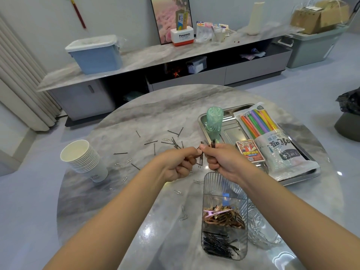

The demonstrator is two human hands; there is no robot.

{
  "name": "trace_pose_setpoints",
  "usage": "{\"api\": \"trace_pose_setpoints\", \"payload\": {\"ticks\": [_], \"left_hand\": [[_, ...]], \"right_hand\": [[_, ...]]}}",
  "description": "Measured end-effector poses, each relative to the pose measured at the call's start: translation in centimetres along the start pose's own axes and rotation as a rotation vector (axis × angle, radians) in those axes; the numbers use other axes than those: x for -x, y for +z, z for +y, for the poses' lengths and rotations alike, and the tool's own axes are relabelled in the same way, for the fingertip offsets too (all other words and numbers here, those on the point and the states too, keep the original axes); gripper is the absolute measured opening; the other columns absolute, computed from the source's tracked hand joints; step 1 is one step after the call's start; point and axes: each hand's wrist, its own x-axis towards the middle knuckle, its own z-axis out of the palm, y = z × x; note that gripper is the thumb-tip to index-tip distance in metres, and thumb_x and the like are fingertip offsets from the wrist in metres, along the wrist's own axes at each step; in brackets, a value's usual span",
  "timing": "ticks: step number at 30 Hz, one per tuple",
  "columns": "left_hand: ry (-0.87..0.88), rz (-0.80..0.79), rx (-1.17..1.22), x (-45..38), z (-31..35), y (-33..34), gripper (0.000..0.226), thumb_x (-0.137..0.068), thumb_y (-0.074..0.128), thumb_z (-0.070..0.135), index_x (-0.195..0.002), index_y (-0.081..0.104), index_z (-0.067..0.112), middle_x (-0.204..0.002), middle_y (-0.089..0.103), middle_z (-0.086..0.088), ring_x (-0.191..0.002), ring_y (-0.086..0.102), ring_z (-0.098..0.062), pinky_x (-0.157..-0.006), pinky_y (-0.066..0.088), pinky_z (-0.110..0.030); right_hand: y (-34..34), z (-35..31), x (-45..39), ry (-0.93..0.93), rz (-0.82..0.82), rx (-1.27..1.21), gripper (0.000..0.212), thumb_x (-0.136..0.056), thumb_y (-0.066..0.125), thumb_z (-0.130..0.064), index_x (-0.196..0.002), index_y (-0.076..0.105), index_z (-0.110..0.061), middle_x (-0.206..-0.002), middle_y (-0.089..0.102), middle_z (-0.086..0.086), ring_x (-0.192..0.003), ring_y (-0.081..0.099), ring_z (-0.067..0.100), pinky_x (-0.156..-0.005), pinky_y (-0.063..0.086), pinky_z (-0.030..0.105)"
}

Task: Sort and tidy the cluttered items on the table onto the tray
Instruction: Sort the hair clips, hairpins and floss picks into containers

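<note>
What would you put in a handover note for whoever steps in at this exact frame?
Left hand pinches a few black bobby pins; right hand grips a bundle of them.
Done: straw pack, card box and green cup are on the tray; the clear organizer holds sorted pins and clips.
Left: loose bobby pins and paper clips on the table, paper cup stack, organizer off the tray.

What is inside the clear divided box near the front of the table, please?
The clear box holds brown clips and black hairpins; what lies beneath those heaps is covered.
</note>
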Motion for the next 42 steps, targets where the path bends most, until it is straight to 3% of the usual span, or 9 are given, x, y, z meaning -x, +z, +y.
{"api": "trace_pose_setpoints", "payload": {"ticks": [5, 13, 18, 25, 31, 34, 38, 40, 42], "left_hand": [[0.036, 0.067, 0.066, -0.3, -0.1, 0.9, 0.02, -0.089, 0.062, 0.019, -0.073, 0.051, 0.015, -0.045, 0.034, 0.007, -0.03, 0.021, -0.001, -0.028, 0.014, -0.01], [0.129, 0.166, -0.066, -0.5, -1.0, -0.4, 0.016, -0.089, 0.062, 0.027, -0.083, 0.066, 0.014, -0.064, 0.039, 0.005, -0.04, 0.025, -0.003, -0.032, 0.014, -0.013], [0.104, 0.202, -0.09, -1.7, -1.7, -1.8, 0.013, -0.091, 0.057, 0.02, -0.083, 0.066, 0.014, -0.062, 0.047, 0.005, -0.044, 0.033, -0.005, -0.033, 0.015, -0.013], [0.303, 0.434, -0.694, -6.1, -2.5, -3.7, 0.017, -0.089, 0.053, 0.012, -0.088, 0.069, 0.018, -0.076, 0.059, 0.006, -0.057, 0.048, -0.01, -0.048, 0.039, -0.015], [0.561, 0.373, -1.25, -9.9, -2.6, -3.3, 0.011, -0.083, 0.066, 0.019, -0.093, 0.07, 0.02, -0.091, 0.051, 0.002, -0.09, 0.054, -0.017, -0.075, 0.042, -0.027], [0.585, 0.319, -1.466, -10.8, -2.1, -2.9, 0.009, -0.081, 0.064, 0.014, -0.086, 0.067, 0.021, -0.091, 0.045, 0.004, -0.095, 0.052, -0.02, -0.067, 0.034, -0.027], [0.6, 0.258, -1.758, -11.0, -2.0, -2.6, 0.011, -0.086, 0.055, 0.01, -0.093, 0.062, 0.014, -0.104, 0.048, -0.006, -0.1, 0.047, -0.026, -0.064, 0.029, -0.031], [0.593, 0.284, -1.627, -10.6, -2.2, -2.6, 0.01, -0.086, 0.052, 0.009, -0.091, 0.06, 0.014, -0.104, 0.049, -0.007, -0.099, 0.047, -0.025, -0.068, 0.034, -0.031], [0.561, 0.339, -1.284, -9.8, -2.0, -2.3, 0.014, -0.088, 0.048, 0.007, -0.082, 0.057, 0.018, -0.095, 0.055, -0.001, -0.09, 0.052, -0.019, -0.07, 0.037, -0.027]], "right_hand": [[0.0, -0.1, -0.3, 0.019, 0.077, -0.088, 0.021, -0.093, 0.055, -0.01, -0.074, 0.048, -0.008, -0.057, 0.035, 0.0, -0.039, 0.026, 0.004, -0.033, 0.019, 0.014], [-0.7, -0.5, -0.4, 0.169, 0.057, -0.324, 0.019, -0.099, 0.035, -0.011, -0.085, 0.044, -0.006, -0.064, 0.058, 0.009, -0.044, 0.055, 0.014, -0.033, 0.031, 0.019], [-1.2, -0.6, -0.8, 0.215, -0.02, -0.435, 0.019, -0.094, 0.033, -0.008, -0.078, 0.042, -0.009, -0.052, 0.046, 0.002, -0.041, 0.048, 0.014, -0.037, 0.037, 0.018], [-1.9, -0.4, -1.4, 0.26, -0.107, -0.472, 0.024, -0.095, 0.038, -0.02, -0.076, 0.049, -0.012, -0.052, 0.038, -0.003, -0.04, 0.035, 0.01, -0.037, 0.028, 0.017], [-2.2, -0.4, -1.4, 0.275, -0.114, -0.47, 0.031, -0.094, 0.046, -0.028, -0.066, 0.046, -0.015, -0.043, 0.024, -0.007, -0.032, 0.022, 0.006, -0.032, 0.015, 0.017], [-2.1, -0.4, -1.4, 0.28, -0.109, -0.477, 0.032, -0.094, 0.046, -0.028, -0.065, 0.046, -0.015, -0.043, 0.024, -0.007, -0.031, 0.022, 0.006, -0.031, 0.015, 0.017], [-2.0, -0.5, -1.4, 0.287, -0.071, -0.467, 0.03, -0.095, 0.046, -0.027, -0.068, 0.047, -0.014, -0.045, 0.025, -0.006, -0.034, 0.023, 0.006, -0.033, 0.017, 0.016], [-1.9, -0.5, -1.4, 0.275, -0.03, -0.42, 0.025, -0.095, 0.046, -0.024, -0.072, 0.047, -0.014, -0.046, 0.025, -0.006, -0.034, 0.023, 0.006, -0.034, 0.017, 0.016], [-1.7, -0.3, -1.5, 0.239, 0.024, -0.336, 0.021, -0.096, 0.046, -0.017, -0.075, 0.043, -0.015, -0.045, 0.024, -0.007, -0.034, 0.022, 0.005, -0.033, 0.017, 0.015]]}}
